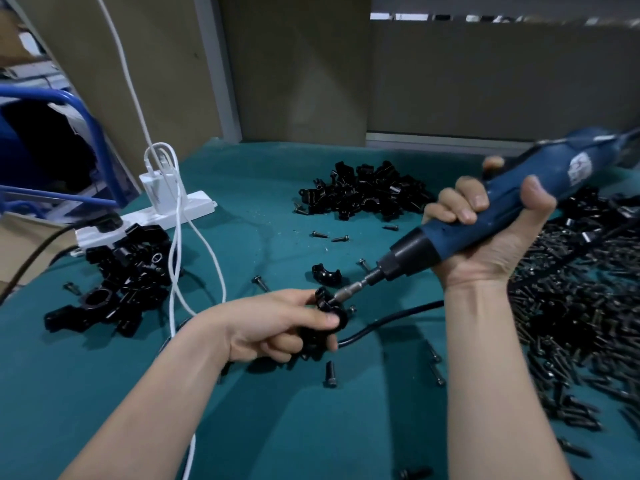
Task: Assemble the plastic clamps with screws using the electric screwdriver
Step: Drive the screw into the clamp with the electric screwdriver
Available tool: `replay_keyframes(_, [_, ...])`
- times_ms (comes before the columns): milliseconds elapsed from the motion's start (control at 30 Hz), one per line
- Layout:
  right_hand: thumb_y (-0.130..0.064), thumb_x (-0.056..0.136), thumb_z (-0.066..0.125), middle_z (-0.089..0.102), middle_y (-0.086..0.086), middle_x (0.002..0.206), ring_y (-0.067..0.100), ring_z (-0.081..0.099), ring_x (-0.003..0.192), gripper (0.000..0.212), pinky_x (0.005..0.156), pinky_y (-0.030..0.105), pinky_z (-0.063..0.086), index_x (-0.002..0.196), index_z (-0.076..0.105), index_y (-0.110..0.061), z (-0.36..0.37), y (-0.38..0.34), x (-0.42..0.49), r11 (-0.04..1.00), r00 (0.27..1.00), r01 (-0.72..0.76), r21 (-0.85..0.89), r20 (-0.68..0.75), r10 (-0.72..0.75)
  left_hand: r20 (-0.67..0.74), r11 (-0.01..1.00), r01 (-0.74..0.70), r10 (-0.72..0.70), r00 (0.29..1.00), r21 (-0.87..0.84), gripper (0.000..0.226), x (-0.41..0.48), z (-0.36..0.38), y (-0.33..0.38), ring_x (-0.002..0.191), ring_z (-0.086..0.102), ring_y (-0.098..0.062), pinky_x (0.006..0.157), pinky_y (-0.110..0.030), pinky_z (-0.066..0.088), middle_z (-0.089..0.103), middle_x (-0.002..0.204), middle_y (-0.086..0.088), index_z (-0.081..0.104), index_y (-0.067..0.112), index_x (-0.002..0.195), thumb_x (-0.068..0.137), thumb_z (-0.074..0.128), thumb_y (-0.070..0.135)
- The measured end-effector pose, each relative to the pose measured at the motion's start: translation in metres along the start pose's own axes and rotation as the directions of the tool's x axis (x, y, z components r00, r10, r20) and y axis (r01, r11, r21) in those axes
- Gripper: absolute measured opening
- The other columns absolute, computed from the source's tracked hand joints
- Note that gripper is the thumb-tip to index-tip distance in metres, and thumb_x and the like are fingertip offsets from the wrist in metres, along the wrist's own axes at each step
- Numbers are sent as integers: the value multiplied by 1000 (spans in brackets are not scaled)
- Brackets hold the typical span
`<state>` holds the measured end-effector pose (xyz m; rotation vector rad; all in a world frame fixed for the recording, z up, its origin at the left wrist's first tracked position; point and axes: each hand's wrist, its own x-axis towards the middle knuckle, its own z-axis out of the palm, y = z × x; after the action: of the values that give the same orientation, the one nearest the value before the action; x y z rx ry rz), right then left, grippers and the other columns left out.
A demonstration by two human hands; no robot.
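black clamp (333, 314) tight in left grip (277, 323), against bit (349, 289) of screwdriver (561, 168) in right grip (495, 247)

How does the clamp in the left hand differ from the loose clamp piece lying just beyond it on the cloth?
The held clamp is gripped by the left hand, with the electric screwdriver bit against it; the loose piece lies untouched on the green cloth. The held clamp looks bulkier and is partly hidden by fingers; the loose piece is a single open arch in full view. Both are glossy black plastic.
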<state>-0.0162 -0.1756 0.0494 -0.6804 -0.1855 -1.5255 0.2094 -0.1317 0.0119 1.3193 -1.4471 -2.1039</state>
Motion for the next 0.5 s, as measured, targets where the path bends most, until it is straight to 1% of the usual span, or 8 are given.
replay_keyframes(67, [-19,51,89,50,-1,53,11,47,41,49,45,20,41,87,58,-11,-7,-2,-2,999,1000,16,49,-18,-15,-35,994,-15,19,999,110,29,-1,4,1,34,24,-3,32,-13,21,72,96,-6,47,17,119,94,59,22])
replay_keyframes(167, [-19,52,89,50,-1,54,12,47,42,49,46,20,42,89,57,-11,-13,-5,-2,997,999,40,71,-20,-38,-77,979,-58,74,994,197,35,-1,7,4,36,25,-4,34,-13,22,74,104,-4,48,29,124,92,61,34])
replay_keyframes(267, [-20,54,88,51,-2,55,11,48,43,47,48,21,42,90,58,-12,-15,-6,-3,997,997,59,53,-49,-57,-130,959,-78,117,985,273,38,-2,12,5,39,38,-6,37,-15,30,76,98,-1,61,29,105,77,63,53])
replay_keyframes(300, [-21,56,86,50,-2,55,11,48,43,45,48,20,42,90,57,-12,-16,-6,-3,996,995,71,62,-69,-66,-150,948,-96,146,978,303,35,-3,12,5,46,49,-9,43,-16,37,76,95,0,65,31,97,74,62,57])
replay_keyframes(367, [-25,61,75,49,-3,54,9,47,42,36,47,19,42,89,55,-14,-18,-6,-4,992,988,99,73,-128,-90,-179,919,-154,232,956,363,23,-4,12,4,71,67,-16,66,-26,49,77,89,1,68,39,79,74,61,60])
replay_keyframes(400, [-29,63,68,48,-5,53,8,46,42,32,46,19,41,88,54,-15,-20,-6,-5,991,982,115,67,-160,-103,-193,905,-180,270,943,385,22,-3,12,4,77,69,-16,74,-28,50,76,85,2,68,40,74,74,61,61])
replay_keyframes(433, [-33,67,61,48,-6,53,7,45,41,28,46,18,41,88,53,-16,-21,-7,-5,989,976,132,60,-184,-119,-212,896,-202,303,929,395,24,-3,12,3,75,66,-14,73,-26,49,75,80,6,68,39,72,75,63,63])
replay_keyframes(500, [-38,75,49,47,-7,53,5,45,42,25,46,17,40,88,52,-17,-24,-7,-6,985,966,163,64,-214,-146,-250,876,-243,367,896,416,31,0,14,1,67,56,-8,64,-20,43,64,72,17,68,36,70,75,64,66])
